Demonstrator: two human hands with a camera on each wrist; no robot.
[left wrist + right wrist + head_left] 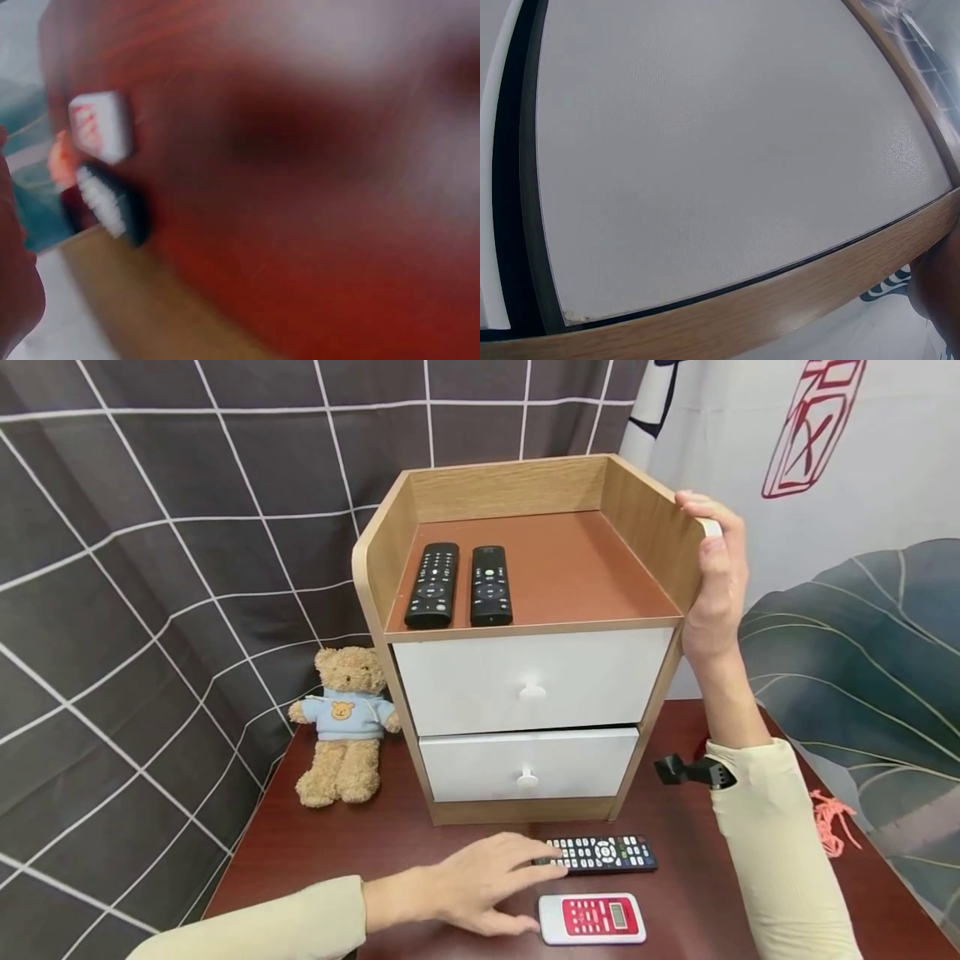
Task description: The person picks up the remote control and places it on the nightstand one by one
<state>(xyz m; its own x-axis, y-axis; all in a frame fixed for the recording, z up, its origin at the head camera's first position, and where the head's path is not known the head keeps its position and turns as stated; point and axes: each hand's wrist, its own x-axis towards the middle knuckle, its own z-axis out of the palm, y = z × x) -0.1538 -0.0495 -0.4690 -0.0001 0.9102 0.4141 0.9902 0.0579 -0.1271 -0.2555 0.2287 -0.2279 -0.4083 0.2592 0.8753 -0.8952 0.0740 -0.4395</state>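
My right hand (716,581) grips the front edge of the right side panel of a small wooden cabinet (652,527), its fingers over the top. In the right wrist view a white drawer front (727,150) fills most of the picture, with part of that hand (937,289) at the lower right. Low over the table, my left hand (480,881) stretches its fingers to the left end of a black remote control (603,853); the fingertips overlap it. Its thumb is beside a white handheld device (551,920) with a red keypad and small display. The left wrist view is blurred.
Two black remotes, a left one (432,585) and a right one (491,585), lie on the cabinet's brown top. Below are an upper drawer (465,685) and a lower drawer (465,768). A teddy bear (348,718) sits at left; pink strings (828,822) lie at right.
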